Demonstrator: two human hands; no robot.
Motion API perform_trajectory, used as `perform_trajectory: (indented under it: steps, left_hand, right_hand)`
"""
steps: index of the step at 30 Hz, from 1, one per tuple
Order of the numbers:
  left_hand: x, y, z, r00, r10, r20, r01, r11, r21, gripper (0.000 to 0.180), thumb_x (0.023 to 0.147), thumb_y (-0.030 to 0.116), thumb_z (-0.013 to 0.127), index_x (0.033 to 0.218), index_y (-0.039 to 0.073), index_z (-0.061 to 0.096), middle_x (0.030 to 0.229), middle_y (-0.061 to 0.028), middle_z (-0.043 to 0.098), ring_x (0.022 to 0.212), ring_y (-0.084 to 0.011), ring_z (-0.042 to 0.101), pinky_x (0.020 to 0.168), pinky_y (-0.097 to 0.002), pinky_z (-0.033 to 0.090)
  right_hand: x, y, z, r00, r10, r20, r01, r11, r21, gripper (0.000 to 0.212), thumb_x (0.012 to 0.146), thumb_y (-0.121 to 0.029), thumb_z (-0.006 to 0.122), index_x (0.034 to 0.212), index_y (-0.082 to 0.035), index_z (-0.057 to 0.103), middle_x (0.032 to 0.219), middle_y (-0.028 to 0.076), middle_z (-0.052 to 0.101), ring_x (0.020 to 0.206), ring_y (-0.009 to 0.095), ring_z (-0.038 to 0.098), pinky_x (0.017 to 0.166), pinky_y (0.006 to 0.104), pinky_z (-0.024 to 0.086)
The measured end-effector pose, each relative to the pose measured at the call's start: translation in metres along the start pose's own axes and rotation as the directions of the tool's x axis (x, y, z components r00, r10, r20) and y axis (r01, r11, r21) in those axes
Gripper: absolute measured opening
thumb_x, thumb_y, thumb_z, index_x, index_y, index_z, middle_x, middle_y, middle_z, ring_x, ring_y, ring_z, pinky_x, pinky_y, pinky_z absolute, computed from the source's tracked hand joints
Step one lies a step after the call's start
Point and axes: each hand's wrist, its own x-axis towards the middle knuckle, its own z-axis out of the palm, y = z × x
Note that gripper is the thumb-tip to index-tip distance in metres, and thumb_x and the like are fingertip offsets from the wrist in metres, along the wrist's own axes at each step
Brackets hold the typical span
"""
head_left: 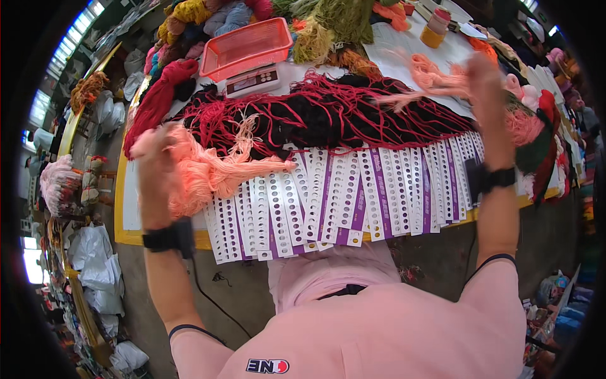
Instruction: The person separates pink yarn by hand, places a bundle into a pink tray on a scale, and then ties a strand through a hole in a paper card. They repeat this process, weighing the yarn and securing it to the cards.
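At the table's left, my left hand point(156, 161), smeared by motion, closes on the edge of a large loose skein of peach yarn point(211, 174). My right hand point(487, 85) is raised over the right side and also blurred. It grips a thinner bunch of peach yarn point(435, 85), whose loose strands trail leftward. Between my hands, black yarn point(303, 120) with dark pink strands tangled over it lies across the table. Below it, several white and purple punched cards point(322, 196) with rows of holes overlap along the near edge.
A red plastic basket point(246, 47) sits on a white scale point(252, 81) behind the black yarn. Heaped green yarn point(341, 25), a yellow jar point(434, 31) and a dark red skein point(163, 95) surround the work area. White sacks point(95, 259) stand left of the table.
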Motion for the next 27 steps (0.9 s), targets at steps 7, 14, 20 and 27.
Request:
perform_trajectory:
  steps: [7,14,20,27]
  left_hand:
    - [-0.055,-0.038,0.18,0.633,-0.711,0.307,0.69,0.698,0.194,0.035,0.096,0.022,0.056,0.122,-0.001,0.056,0.106,-0.0152,0.068,0.057,-0.0067,0.051,0.048,-0.0192,0.033]
    - [-0.057,-0.065,0.198,0.591,-0.781,0.203,0.719,0.624,0.307,0.018,0.091,0.016,0.06,0.1,0.001,0.063,0.088,-0.0117,0.07,0.049,-0.0047,0.041,0.047,-0.0202,0.031]
    - [-0.067,-0.089,0.207,0.876,-0.404,0.263,0.066,0.641,0.765,0.012,0.077,0.012,0.069,0.074,0.0,0.066,0.066,-0.0038,0.061,0.059,-0.011,0.056,0.054,-0.0317,0.043]
    - [-0.074,-0.091,0.198,0.776,-0.611,0.157,0.433,0.698,0.57,0.014,0.077,0.007,0.065,0.065,0.005,0.058,0.061,-0.0009,0.054,0.053,-0.0098,0.049,0.047,-0.0288,0.035]
  right_hand:
    - [-0.101,-0.153,0.145,0.727,-0.055,0.685,-0.56,0.53,0.637,0.025,0.103,-0.02,0.048,0.085,-0.003,0.055,0.069,0.0,0.055,0.066,0.008,0.054,0.062,0.025,0.045]
    - [-0.112,-0.144,0.16,0.759,-0.021,0.651,-0.609,0.33,0.721,0.026,0.101,-0.016,0.05,0.081,-0.002,0.054,0.066,0.001,0.056,0.062,0.007,0.053,0.059,0.0251,0.043]
    - [-0.105,-0.141,0.15,0.73,-0.136,0.67,-0.595,0.357,0.72,0.024,0.103,-0.02,0.047,0.088,-0.003,0.055,0.071,-0.001,0.055,0.065,0.007,0.054,0.061,0.0239,0.045]
    - [-0.079,-0.171,0.148,0.666,-0.179,0.724,-0.514,0.593,0.62,0.02,0.101,-0.02,0.05,0.09,-0.003,0.052,0.065,0.01,0.059,0.057,0.022,0.06,0.056,0.035,0.046]
